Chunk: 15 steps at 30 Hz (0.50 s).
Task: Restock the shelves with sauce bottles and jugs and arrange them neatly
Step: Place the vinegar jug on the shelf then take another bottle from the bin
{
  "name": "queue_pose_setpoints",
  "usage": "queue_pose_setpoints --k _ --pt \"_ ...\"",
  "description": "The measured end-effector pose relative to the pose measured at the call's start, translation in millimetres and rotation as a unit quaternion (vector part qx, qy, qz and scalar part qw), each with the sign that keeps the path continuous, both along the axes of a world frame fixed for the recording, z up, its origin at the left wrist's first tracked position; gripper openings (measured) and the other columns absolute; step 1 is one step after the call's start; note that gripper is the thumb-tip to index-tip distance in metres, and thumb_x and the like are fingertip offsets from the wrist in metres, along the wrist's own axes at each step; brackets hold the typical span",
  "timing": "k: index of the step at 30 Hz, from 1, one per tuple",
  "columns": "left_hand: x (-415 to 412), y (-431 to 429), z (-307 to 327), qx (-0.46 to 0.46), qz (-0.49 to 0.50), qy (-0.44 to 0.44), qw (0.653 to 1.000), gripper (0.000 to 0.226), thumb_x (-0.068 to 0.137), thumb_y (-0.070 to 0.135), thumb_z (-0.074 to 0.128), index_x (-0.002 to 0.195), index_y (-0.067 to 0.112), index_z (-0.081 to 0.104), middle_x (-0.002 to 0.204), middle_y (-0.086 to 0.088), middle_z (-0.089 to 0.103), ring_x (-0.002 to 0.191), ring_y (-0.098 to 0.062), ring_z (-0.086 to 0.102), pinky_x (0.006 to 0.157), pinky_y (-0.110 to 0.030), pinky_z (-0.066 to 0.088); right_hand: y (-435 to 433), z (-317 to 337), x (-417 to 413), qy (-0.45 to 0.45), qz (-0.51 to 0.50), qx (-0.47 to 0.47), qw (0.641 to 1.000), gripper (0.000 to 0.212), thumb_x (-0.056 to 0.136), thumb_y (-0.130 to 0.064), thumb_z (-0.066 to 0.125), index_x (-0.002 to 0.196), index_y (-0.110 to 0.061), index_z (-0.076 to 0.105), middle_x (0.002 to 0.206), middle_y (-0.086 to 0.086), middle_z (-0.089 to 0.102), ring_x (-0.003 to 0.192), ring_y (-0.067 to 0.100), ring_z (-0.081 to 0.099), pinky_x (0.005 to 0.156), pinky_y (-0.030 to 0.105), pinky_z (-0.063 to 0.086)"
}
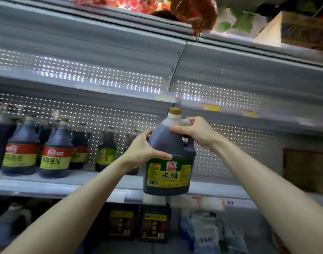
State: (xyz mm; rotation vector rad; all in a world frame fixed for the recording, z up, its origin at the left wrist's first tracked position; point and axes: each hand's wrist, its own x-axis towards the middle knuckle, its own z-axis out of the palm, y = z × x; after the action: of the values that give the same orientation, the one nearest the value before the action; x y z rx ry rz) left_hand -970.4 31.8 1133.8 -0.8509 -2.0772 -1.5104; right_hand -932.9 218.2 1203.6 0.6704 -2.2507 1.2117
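Fingers (191,122) of the right hand (197,133) are curled over the top of the jug (169,173) at its handle (189,142), thumb laid across the shoulder. They are clamped on it. Fingers (147,133) of the left hand (141,147) are wrapped round the jug's left side, thumb pressed along the front just above the label. This hand is also clamped on it.

The jug stands upright between both hands. It holds dark liquid and carries a yellow cap (174,110) and a green and yellow label. Its base is level with the near lip of the middle shelf (65,182). Whether it touches the lip cannot be told.

On that shelf, well to the left of the held jug, stands a row of like jugs. The near ones are red-labelled (55,149), and a green-labelled one (105,153) stands further right and further back. The left forearm partly hides the nearest of the row.

A perforated back panel (230,162) shows behind and to the right of the held jug.

The shelf above bears yellow price tags (211,107) on its edge, right of the cap.

The shelf below holds two dark packs (155,226) with yellow labels, directly under the jug. Pale packets (204,230) lie to their right, blurred.

At the top are red packets (193,13) and, far right, a cardboard box (294,28).
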Motion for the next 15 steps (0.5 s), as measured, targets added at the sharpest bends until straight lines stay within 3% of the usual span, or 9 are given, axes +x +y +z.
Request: queue_pose_setpoints --k 4,8,12,15 --pt "-26 11 9 -0.010 0.031 0.003 0.999 0.080 0.053 0.019 0.093 0.119 0.024 0.048 0.111 0.002 0.065 0.100 -0.016 0.065 0.087 -0.037 0.056 15 1 -39 0.013 0.029 -0.024 0.999 0.023 0.073 -0.029 0.083 0.077 -0.016 0.065 0.078 -0.003 0.069 0.072 0.009 0.063 0.062 0.024 0.046" --pt "-50 15 11 -0.011 0.051 0.006 0.999 0.080 0.052 0.019 0.093 0.116 0.032 0.046 0.111 0.003 0.064 0.100 -0.016 0.064 0.088 -0.038 0.056 18 -2 -67 0.015 0.045 -0.048 0.998 0.022 0.074 -0.024 0.082 0.076 -0.015 0.062 0.074 -0.003 0.066 0.063 0.004 0.060 0.051 0.014 0.042" --pt "-78 14 12 -0.009 0.054 -0.007 0.999 0.089 0.047 0.023 0.095 0.123 0.027 0.047 0.114 0.002 0.064 0.102 -0.017 0.063 0.088 -0.039 0.056 18 -4 -96 0.003 0.043 -0.061 0.997 0.028 0.074 -0.025 0.082 0.086 -0.005 0.066 0.075 0.000 0.066 0.062 0.008 0.059 0.049 0.016 0.042" --pt "-98 14 15 -0.005 0.046 -0.012 0.999 0.085 0.049 0.017 0.095 0.121 0.026 0.051 0.112 0.001 0.066 0.099 -0.015 0.066 0.085 -0.035 0.057 18 -1 -118 -0.001 0.034 -0.065 0.997 0.025 0.074 -0.026 0.083 0.076 -0.013 0.062 0.069 -0.005 0.063 0.060 0.007 0.057 0.050 0.016 0.041"
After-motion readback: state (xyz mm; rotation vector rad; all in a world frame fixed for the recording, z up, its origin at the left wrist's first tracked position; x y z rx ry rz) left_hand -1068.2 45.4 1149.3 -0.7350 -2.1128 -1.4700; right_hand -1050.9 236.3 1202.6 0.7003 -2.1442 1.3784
